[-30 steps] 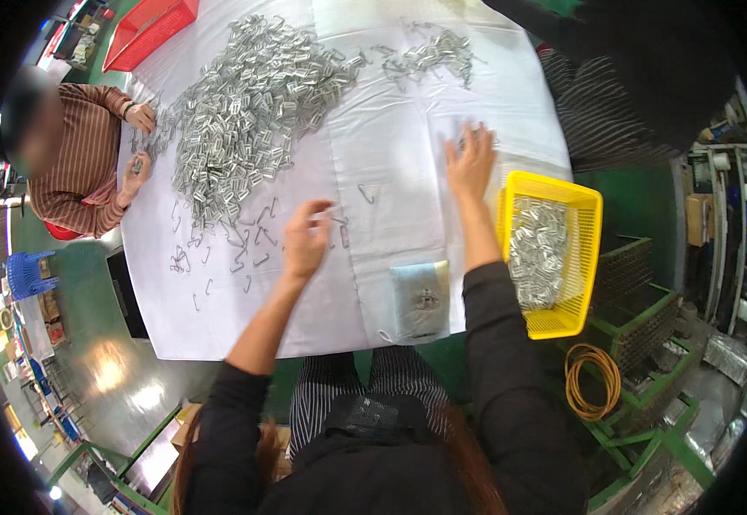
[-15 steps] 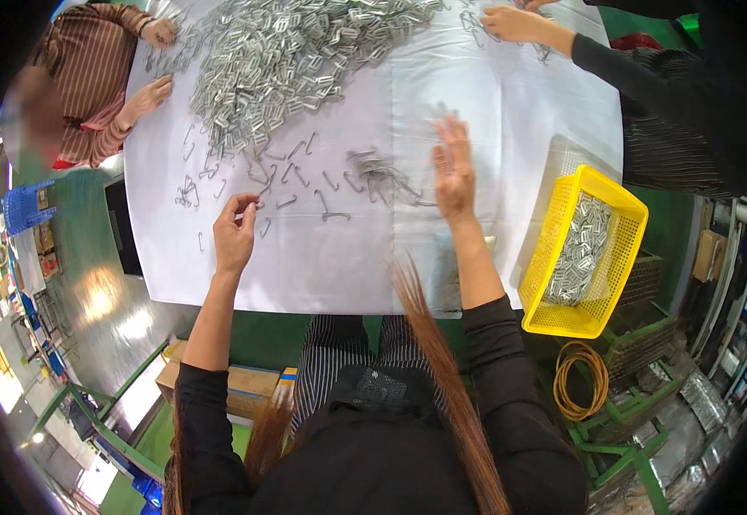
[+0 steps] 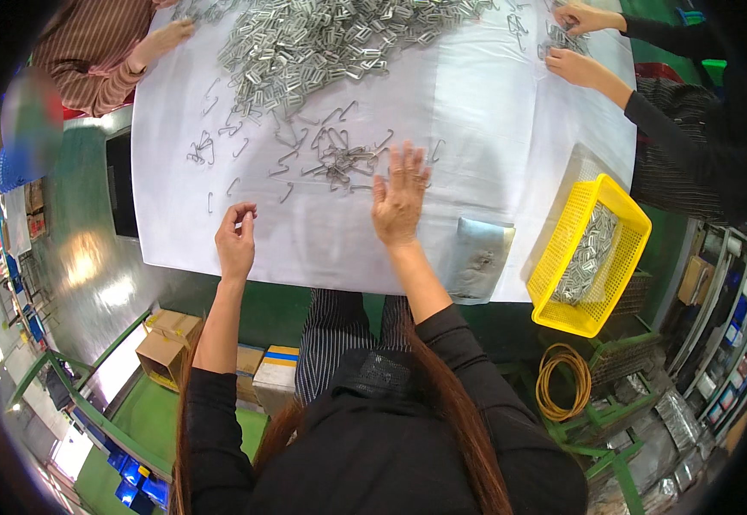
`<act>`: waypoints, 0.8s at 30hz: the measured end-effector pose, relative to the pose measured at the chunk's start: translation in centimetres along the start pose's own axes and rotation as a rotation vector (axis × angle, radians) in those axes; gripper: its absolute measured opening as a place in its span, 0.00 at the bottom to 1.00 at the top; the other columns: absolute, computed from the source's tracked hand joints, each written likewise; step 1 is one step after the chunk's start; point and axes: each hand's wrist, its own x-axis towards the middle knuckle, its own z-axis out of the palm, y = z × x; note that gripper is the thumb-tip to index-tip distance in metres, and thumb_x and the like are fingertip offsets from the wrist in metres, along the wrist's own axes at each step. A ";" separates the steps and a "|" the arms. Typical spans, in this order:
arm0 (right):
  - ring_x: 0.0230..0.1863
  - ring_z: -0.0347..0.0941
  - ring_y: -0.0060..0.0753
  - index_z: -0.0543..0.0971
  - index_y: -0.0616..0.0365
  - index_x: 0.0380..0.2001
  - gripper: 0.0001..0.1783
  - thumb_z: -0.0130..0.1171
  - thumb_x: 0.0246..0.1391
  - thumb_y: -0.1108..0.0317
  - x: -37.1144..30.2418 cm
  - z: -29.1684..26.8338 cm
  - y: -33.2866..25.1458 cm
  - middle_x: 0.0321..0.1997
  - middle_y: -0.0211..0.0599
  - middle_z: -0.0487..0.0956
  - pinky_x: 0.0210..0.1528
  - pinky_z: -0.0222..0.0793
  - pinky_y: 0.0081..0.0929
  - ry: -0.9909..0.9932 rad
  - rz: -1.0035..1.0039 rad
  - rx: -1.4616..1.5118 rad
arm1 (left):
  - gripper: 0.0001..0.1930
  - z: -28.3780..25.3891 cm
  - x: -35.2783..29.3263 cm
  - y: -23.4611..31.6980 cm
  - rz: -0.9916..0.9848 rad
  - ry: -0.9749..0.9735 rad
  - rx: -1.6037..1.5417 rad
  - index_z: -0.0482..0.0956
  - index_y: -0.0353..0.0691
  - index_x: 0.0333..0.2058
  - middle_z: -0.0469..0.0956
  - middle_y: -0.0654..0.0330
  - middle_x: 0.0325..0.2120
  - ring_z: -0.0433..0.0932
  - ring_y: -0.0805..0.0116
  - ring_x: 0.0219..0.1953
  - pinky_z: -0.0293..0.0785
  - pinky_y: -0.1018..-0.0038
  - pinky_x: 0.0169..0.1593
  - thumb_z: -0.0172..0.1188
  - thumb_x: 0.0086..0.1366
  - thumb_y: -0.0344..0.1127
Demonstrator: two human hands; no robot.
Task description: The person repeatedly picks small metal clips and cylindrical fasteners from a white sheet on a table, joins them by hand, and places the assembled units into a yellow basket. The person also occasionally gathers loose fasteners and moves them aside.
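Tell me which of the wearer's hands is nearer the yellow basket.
Right. The right hand lies flat on the white sheet, a short way left of the yellow basket. The left hand is farther left, fingers pinched.

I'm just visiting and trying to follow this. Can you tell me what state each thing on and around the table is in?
Left hand: raised, fingertips pinched; whether it holds a clip, cannot tell.
Right hand: flat, fingers spread, on the loose metal clips.
Big clip pile: heaped at the far side.
Yellow basket: partly filled with clips.
White sheet: spread flat over the table.
Orange cable: coiled.
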 end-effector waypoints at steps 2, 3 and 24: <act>0.69 0.37 0.44 0.52 0.55 0.62 0.32 0.45 0.57 0.60 0.1 0.9 1.1 0.68 0.40 0.47 0.67 0.32 0.46 0.100 0.130 -0.069 | 0.08 -0.7 -0.2 -0.6 -0.017 0.029 0.008 0.74 0.37 0.39 0.76 0.63 0.34 0.74 0.77 0.37 0.71 0.78 0.39 0.47 0.63 0.28; 0.69 0.37 0.46 0.51 0.57 0.62 0.32 0.46 0.56 0.63 0.1 1.2 1.1 0.68 0.42 0.47 0.67 0.32 0.47 0.094 0.161 -0.082 | 0.08 -1.0 -0.3 -0.9 -0.027 0.046 0.011 0.74 0.37 0.39 0.76 0.63 0.34 0.74 0.77 0.37 0.71 0.78 0.39 0.47 0.63 0.28; 0.37 0.68 0.37 0.71 0.54 0.29 0.06 0.56 0.45 0.69 0.8 -5.0 6.3 0.31 0.35 0.69 0.36 0.62 0.35 -0.156 -0.112 -0.405 | 0.06 16.1 -0.1 9.5 0.352 -0.146 -0.239 0.74 0.35 0.34 0.76 0.56 0.32 0.76 0.63 0.35 0.73 0.72 0.35 0.50 0.57 0.22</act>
